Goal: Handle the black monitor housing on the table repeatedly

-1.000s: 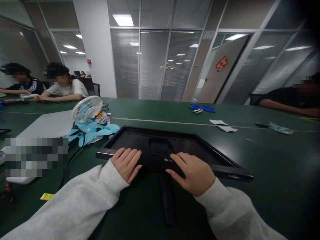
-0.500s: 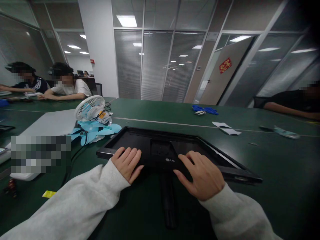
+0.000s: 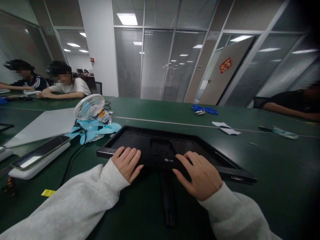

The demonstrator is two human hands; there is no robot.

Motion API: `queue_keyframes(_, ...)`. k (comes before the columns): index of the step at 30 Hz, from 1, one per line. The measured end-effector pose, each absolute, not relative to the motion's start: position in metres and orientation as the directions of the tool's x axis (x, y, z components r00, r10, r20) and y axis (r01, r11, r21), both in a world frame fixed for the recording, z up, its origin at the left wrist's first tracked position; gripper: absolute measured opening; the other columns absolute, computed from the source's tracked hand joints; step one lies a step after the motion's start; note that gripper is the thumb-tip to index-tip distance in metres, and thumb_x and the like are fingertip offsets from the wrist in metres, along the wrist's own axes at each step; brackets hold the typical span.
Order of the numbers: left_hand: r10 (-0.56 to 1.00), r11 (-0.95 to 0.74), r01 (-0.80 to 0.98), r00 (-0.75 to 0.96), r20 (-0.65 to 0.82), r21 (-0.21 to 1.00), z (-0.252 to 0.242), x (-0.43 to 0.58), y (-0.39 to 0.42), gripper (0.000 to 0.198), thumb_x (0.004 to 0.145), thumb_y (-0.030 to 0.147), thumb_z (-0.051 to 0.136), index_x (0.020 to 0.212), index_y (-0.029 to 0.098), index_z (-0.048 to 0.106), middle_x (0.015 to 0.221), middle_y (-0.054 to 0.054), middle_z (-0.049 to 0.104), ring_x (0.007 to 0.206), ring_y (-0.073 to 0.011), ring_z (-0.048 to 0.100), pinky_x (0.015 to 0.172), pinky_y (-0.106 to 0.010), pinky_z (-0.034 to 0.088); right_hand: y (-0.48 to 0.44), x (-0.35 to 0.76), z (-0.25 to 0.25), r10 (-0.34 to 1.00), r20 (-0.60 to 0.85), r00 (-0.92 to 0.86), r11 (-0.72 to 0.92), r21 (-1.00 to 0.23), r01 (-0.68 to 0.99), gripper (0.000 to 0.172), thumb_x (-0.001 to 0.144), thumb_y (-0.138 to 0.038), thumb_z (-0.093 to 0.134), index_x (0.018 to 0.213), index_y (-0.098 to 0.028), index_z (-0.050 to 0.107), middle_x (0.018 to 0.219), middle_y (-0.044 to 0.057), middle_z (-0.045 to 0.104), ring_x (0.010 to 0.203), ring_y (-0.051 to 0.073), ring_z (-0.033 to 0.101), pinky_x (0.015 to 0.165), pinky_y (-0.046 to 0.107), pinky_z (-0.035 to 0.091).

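A black monitor housing (image 3: pixel 130 137) with an LG mark lies in front of me, its recessed inside facing up. My left hand (image 3: pixel 128 163) is closed over its near edge, left of the mark, with the thumb underneath. On the right of the mark, my right hand (image 3: pixel 200 173) grips the same edge, its fingers bent over the top and the thumb lower down. A black stand neck (image 3: pixel 168 203) extends from below the housing towards me. The undersides of both grips are hidden.
To the left are a white fan (image 3: pixel 90 106), light blue fan blades (image 3: pixel 95 130), a black cable (image 3: pixel 68 168) and a dark-screened device (image 3: pixel 41 153). Blue gloves (image 3: pixel 205 109) and white paper (image 3: pixel 226 128) lie beyond the housing. Several people sit around the green table (image 3: pixel 155 108).
The housing's right end has shifted slightly left, and my right hand has moved a little left with it. My left hand is nearly still.
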State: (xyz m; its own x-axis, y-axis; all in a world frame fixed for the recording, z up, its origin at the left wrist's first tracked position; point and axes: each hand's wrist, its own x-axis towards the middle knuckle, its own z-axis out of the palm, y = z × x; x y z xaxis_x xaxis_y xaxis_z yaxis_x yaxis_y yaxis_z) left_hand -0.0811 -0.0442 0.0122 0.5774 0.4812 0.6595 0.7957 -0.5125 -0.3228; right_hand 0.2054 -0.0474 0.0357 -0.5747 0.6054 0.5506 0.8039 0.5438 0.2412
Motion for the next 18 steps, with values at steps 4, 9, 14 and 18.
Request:
queue_keyframes(4, 0.5, -0.513, 0.798, 0.577, 0.646, -0.316, 0.0126, -0.0796, -0.0445, 0.04, 0.091, 0.035, 0.039, 0.112, 0.006, 0.057, 0.104, -0.015, 0.06, 0.092, -0.0293, 0.054, 0.082, -0.045, 0.037, -0.0481, 0.204, 0.0357, 0.622, 0.503, -0.6, 0.566, 0.241, 0.789, 0.044, 0.087, -0.043, 0.047, 0.119, -0.014, 0.057, 0.093, 0.01, 0.053, 0.077, 0.019, 0.044, 0.069, 0.033, 0.033)
queue_keyframes(9, 0.498, -0.515, 0.805, 0.56, 0.662, -0.293, 0.0117, -0.0784, -0.0436, 0.039, 0.091, 0.034, 0.04, 0.111, 0.006, 0.057, 0.103, -0.015, 0.061, 0.09, -0.0291, 0.055, 0.082, -0.046, 0.037, -0.0482, 0.203, 0.0319, 0.625, 0.495, -0.604, 0.566, 0.246, 0.787, 0.042, 0.087, -0.042, 0.046, 0.117, -0.015, 0.058, 0.095, 0.01, 0.054, 0.079, 0.019, 0.044, 0.069, 0.033, 0.032)
queue_keyframes(14, 0.474, -0.542, 0.793, 0.563, 0.677, -0.28, 0.0089, -0.0789, -0.0439, 0.037, 0.093, 0.033, 0.04, 0.114, 0.007, 0.056, 0.106, -0.013, 0.061, 0.093, -0.0276, 0.055, 0.084, -0.044, 0.037, -0.0473, 0.2057, 0.0297, 0.612, 0.51, -0.605, 0.562, 0.259, 0.786, 0.04, 0.088, -0.042, 0.046, 0.116, -0.016, 0.059, 0.093, 0.009, 0.054, 0.081, 0.02, 0.045, 0.069, 0.033, 0.032)
queue_keyframes(18, 0.46, -0.535, 0.791, 0.568, 0.682, -0.297, 0.0074, -0.0805, -0.0434, 0.038, 0.094, 0.033, 0.039, 0.116, 0.006, 0.056, 0.108, -0.013, 0.061, 0.096, -0.0277, 0.055, 0.086, -0.043, 0.037, -0.0476, 0.2074, 0.0326, 0.618, 0.506, -0.602, 0.572, 0.236, 0.786, 0.041, 0.087, -0.044, 0.047, 0.116, -0.017, 0.059, 0.09, 0.009, 0.053, 0.079, 0.019, 0.045, 0.07, 0.032, 0.033)
